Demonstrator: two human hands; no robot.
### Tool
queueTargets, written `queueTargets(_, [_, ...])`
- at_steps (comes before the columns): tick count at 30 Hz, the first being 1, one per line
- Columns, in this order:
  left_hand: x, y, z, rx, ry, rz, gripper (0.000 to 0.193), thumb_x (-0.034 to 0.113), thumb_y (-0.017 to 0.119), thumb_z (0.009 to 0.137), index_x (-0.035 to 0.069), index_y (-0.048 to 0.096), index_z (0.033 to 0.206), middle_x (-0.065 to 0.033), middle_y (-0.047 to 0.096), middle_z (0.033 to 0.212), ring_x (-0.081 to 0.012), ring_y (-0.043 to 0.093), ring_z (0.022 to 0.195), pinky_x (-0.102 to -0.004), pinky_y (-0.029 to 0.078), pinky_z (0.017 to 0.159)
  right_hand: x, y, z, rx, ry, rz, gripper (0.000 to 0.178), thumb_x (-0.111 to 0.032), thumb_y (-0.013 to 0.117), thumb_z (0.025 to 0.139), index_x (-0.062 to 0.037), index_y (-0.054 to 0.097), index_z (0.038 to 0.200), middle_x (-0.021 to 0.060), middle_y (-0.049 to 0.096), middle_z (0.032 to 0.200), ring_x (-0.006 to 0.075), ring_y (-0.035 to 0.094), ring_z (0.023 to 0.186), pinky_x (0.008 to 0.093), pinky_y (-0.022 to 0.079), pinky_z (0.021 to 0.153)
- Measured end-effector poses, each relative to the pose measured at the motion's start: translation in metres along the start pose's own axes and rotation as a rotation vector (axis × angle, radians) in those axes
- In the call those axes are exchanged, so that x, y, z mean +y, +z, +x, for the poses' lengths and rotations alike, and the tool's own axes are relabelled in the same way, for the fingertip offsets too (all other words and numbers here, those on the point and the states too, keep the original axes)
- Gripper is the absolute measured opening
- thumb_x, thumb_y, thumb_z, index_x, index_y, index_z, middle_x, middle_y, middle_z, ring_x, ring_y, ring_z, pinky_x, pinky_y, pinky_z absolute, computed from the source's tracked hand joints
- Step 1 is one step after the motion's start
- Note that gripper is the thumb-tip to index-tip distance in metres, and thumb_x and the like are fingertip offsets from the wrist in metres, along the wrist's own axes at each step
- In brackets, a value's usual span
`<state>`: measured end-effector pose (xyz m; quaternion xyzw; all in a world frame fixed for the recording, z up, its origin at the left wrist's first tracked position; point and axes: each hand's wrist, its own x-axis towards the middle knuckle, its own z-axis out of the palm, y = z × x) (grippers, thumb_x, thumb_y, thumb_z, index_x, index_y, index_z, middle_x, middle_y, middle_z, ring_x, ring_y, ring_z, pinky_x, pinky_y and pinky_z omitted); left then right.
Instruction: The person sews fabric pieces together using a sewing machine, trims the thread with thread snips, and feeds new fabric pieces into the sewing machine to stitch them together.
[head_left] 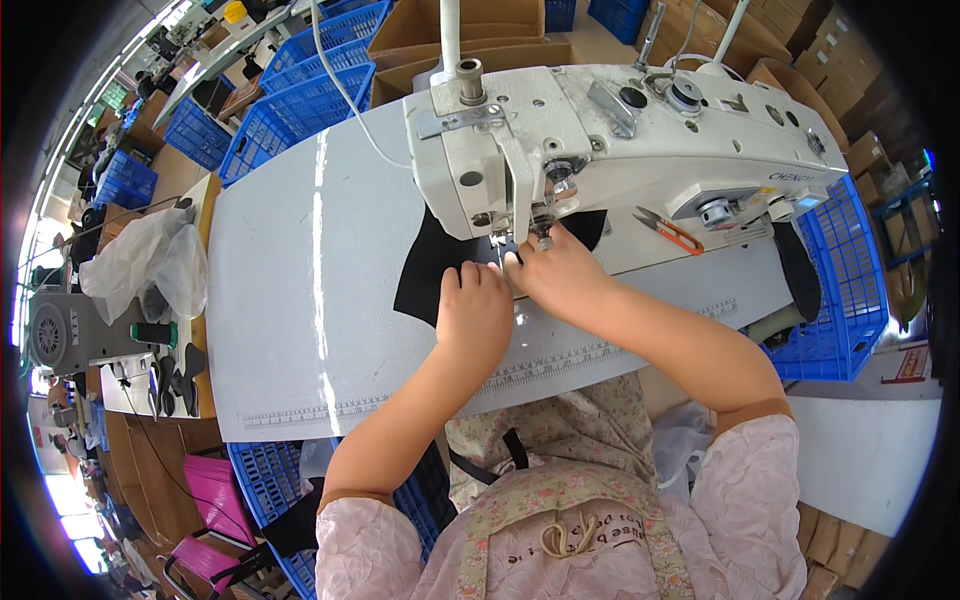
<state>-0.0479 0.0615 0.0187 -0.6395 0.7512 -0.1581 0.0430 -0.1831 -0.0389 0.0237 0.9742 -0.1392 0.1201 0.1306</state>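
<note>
A black fabric piece [428,268] lies on the grey sewing table beneath the head of a white sewing machine [560,135]. My left hand [474,312] rests on its near edge, left of the needle, with the fingers bent and pressed together on the fabric. Close beside the presser foot, my right hand [560,272] is closed at the fabric's edge, its fingertips partly hidden under the machine head. The two hands nearly meet in front of the needle. More of the black material shows behind my right hand.
Orange-handled thread snips [672,232] lie right of my right hand, below the machine arm. A printed ruler scale [560,362] runs along the near table edge. Blue crates [835,280] stand at the right, with others behind and below. A black thread spool [153,333] sits left.
</note>
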Motion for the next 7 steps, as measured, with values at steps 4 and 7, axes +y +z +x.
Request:
queueTargets(4, [0.002, 0.002, 0.003, -0.023, -0.024, 0.028, 0.034, 0.018, 0.064, 0.077, -0.001, 0.067, 0.105, -0.0086, 0.064, 0.093, -0.0232, 0.055, 0.092, -0.0372, 0.042, 0.081, -0.001, 0.009, 0.001, 0.014, 0.026, -0.052, 0.019, -0.018, 0.059, 0.084, -0.0048, 0.070, 0.076, 0.0078, 0.066, 0.078, 0.0254, 0.064, 0.089, 0.0403, 0.042, 0.090])
queueTargets(7, [0.004, 0.000, 0.005, -0.076, -0.049, -0.006, 0.036, 0.016, 0.063, 0.075, 0.000, 0.065, 0.107, -0.0092, 0.063, 0.098, -0.0233, 0.057, 0.098, -0.0365, 0.043, 0.082, -0.003, 0.012, 0.001, 0.006, 0.069, -0.067, 0.023, -0.021, 0.059, 0.087, -0.0038, 0.072, 0.081, 0.0099, 0.068, 0.085, 0.0276, 0.063, 0.094, 0.0412, 0.040, 0.095])
